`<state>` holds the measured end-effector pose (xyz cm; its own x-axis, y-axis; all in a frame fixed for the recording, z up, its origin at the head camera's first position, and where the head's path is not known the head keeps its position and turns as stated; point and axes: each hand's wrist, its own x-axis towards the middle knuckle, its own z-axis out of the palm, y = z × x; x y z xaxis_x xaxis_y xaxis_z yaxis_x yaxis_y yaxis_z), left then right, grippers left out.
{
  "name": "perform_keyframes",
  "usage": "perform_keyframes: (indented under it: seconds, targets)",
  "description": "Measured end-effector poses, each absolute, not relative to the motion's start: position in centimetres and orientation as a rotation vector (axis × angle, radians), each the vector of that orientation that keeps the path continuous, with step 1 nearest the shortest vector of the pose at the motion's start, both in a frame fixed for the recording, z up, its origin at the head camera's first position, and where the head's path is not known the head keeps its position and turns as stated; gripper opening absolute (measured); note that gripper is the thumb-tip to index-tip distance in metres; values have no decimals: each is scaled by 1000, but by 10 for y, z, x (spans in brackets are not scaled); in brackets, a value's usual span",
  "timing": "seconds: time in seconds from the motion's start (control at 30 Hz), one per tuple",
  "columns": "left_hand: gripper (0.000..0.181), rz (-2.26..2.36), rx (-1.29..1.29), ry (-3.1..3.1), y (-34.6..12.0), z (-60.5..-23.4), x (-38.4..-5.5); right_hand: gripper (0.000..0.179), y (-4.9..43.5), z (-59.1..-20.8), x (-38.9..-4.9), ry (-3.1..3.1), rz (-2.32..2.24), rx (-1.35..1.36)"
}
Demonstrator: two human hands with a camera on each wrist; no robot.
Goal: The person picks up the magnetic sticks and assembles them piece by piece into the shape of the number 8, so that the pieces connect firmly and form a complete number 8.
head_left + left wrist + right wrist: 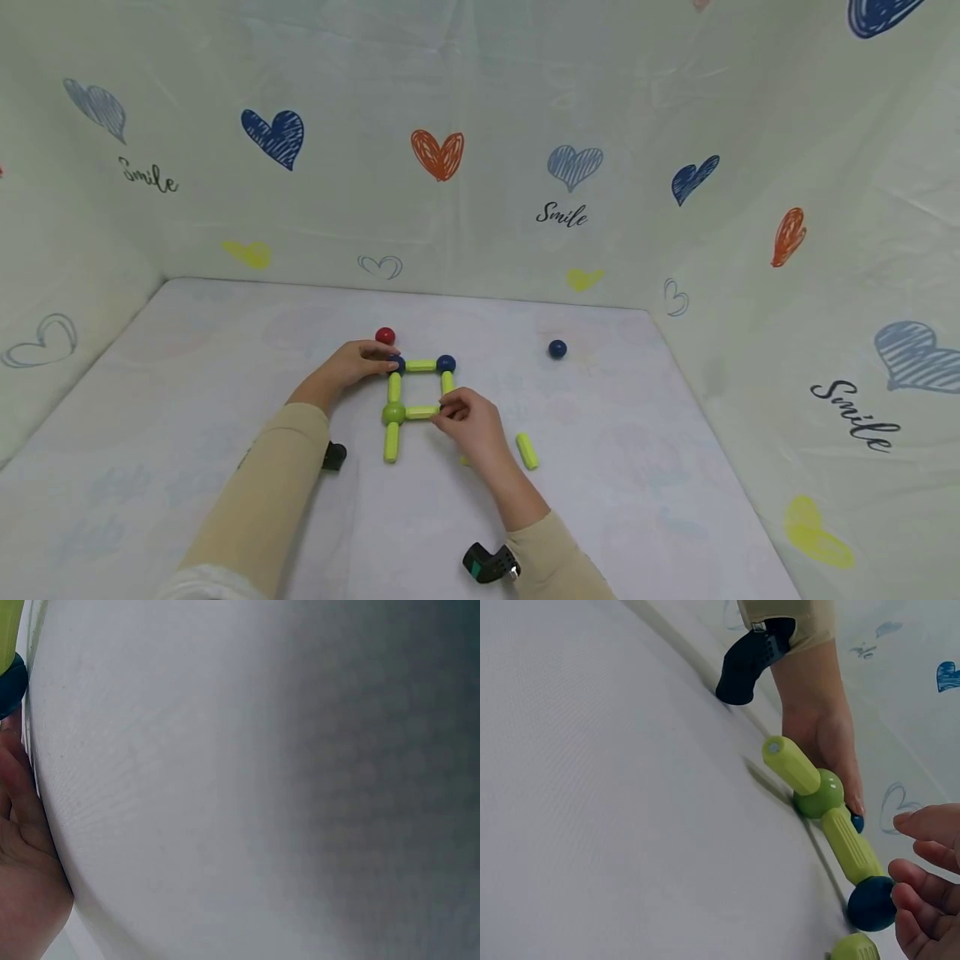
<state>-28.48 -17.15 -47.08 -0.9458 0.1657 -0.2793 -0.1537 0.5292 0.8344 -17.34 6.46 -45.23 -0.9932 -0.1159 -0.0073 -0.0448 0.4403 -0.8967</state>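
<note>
Frame [422, 366] of green rods and balls lies mid-table [615, 467]. Left hand [351, 365] pinches far-left blue ball [398, 363]. Right hand [474, 427] at near-right blue ball [871, 904]; whether fingers clasp it, cannot tell. Green ball [393, 414] at near-left corner, spare rod [392, 443] jutting from it toward person. Red ball [386, 336] just beyond left hand. Loose rod [527, 451] right of right hand. Loose blue ball [557, 349] well apart, farther right. Heart-printed cloth [502, 242] behind.
</note>
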Motion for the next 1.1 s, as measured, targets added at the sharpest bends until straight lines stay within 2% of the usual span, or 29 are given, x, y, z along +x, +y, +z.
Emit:
perform_keyframes:
  seconds: [0.6, 1.1]
  targets:
    - [43, 1367, 5, 2459, -171, -472, -284, 22, 99, -436, -187, 2781, -1457, -144]
    - [40, 1406, -6, 2458, -170, -474, -283, 23, 135, -439, -208, 2909, -1398, -114]
